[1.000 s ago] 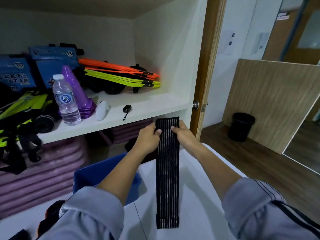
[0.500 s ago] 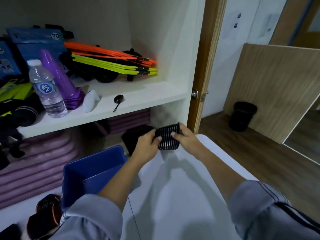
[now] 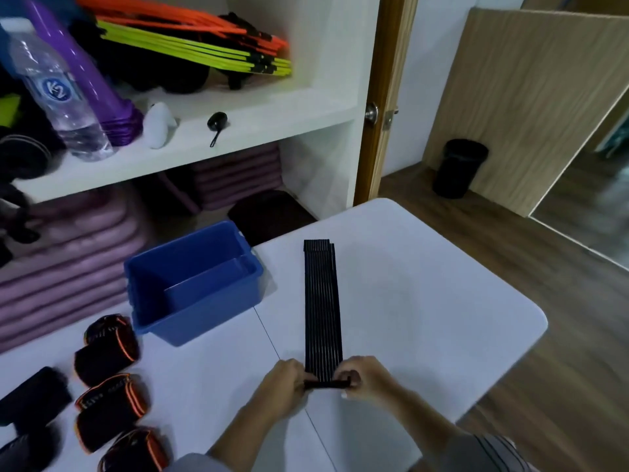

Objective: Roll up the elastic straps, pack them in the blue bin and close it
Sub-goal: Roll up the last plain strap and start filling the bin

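Pinching the near end of the black strap (image 3: 322, 308) with both hands (image 3: 287, 379) (image 3: 366, 376), we start its first turn; it lies flat on the surface (image 3: 425, 301). We judge the task early: the blue bin (image 3: 194, 281) sits open, apparently empty, left of it.

table (image 3: 425, 301): white, rounded corner, a thin seam is seen across the top.
blue bin (image 3: 194, 284): placed open on the table, far left part.
elastic strap (image 3: 321, 308): laid flat and straight, right of the bin, apart from it.
rolled straps (image 3: 107, 349): several are grouped at the near left edge.
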### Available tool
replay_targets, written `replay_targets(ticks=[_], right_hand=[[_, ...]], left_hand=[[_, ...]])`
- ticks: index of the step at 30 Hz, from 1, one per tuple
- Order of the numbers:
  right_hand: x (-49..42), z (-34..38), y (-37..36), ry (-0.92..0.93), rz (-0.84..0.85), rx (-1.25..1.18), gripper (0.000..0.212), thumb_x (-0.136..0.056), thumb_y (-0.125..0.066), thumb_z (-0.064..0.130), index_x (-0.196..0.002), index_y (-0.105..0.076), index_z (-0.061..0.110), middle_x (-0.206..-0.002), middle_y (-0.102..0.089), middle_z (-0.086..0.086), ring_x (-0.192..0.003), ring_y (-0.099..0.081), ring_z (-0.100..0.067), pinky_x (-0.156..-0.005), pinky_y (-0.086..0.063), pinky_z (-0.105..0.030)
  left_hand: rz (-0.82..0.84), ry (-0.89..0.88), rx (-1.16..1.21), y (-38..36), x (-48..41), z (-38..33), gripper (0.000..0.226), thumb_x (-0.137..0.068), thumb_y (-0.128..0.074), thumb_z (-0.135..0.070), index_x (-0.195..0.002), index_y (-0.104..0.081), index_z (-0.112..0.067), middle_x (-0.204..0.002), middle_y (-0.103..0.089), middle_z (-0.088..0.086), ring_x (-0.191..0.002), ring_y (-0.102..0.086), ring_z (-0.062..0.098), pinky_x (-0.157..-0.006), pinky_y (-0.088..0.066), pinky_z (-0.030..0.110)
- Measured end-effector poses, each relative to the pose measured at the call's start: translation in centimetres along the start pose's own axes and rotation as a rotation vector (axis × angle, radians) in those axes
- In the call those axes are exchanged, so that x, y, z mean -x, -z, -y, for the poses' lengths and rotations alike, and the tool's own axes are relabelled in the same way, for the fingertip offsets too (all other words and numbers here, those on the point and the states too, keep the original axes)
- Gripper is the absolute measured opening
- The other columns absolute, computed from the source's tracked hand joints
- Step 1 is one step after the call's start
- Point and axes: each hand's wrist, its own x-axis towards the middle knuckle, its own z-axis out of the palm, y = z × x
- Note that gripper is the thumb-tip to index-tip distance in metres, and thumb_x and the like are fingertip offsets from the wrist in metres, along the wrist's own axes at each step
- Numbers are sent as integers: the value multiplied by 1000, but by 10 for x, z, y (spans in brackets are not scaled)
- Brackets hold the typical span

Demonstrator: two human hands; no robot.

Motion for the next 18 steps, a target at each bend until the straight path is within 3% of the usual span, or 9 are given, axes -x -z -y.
replay_targets(ticks=[3,6,8,11,15,18], right_hand=[[9,-4,-20,8,60,55,39,-76,-51,-10,-99,-72,13,-88,-55,11,-76,-52,0,-65,-35,-2],[7,-2,-18,-10,58,47,48,-76,-39,-12,-95,-73,14,-84,-55,12,-72,-51,4,-62,-36,-2],[-2,0,-11,-56,0,-10,45,-76,-39,-10,-90,-74,15,-81,-61,8,-75,-57,-4,-62,-38,-2],[-25,-3,5,-185,-227,-180,34,-79,-47,-4,-87,-71,18,-74,-61,12,-71,-57,-6,-62,-40,-7],[-74,-13,36,-382,-393,-401,24,-83,-50,8,-101,-63,15,-86,-62,0,-78,-58,-19,-80,-51,-29],[-117,-19,66,-449,-389,-490,34,-85,-51,14,-119,-54,15,-95,-62,-4,-82,-60,-23,-69,-49,-27]], left_hand=[[19,-60,-134,-21,12,17,40,-88,-39,-3,-120,-61,-14,-117,-52,3,-111,-44,21,-91,-40,27],[25,-61,-62,-23,11,22,54,-84,-33,5,-124,-60,-20,-114,-49,-1,-110,-42,17,-91,-36,17],[-21,31,68,-17,5,19,52,-82,-32,7,-110,-67,-20,-105,-50,-4,-102,-46,11,-82,-33,8],[-106,204,299,-1,-19,19,35,-90,-41,-3,-106,-68,-19,-109,-58,1,-99,-57,12,-82,-38,10],[-171,265,439,34,-75,12,31,-96,-44,-12,-123,-58,-15,-123,-60,4,-106,-55,13,-85,-35,11],[-133,325,459,58,-125,8,42,-97,-44,-17,-138,-40,-16,-139,-44,8,-125,-45,20,-101,-31,21]])
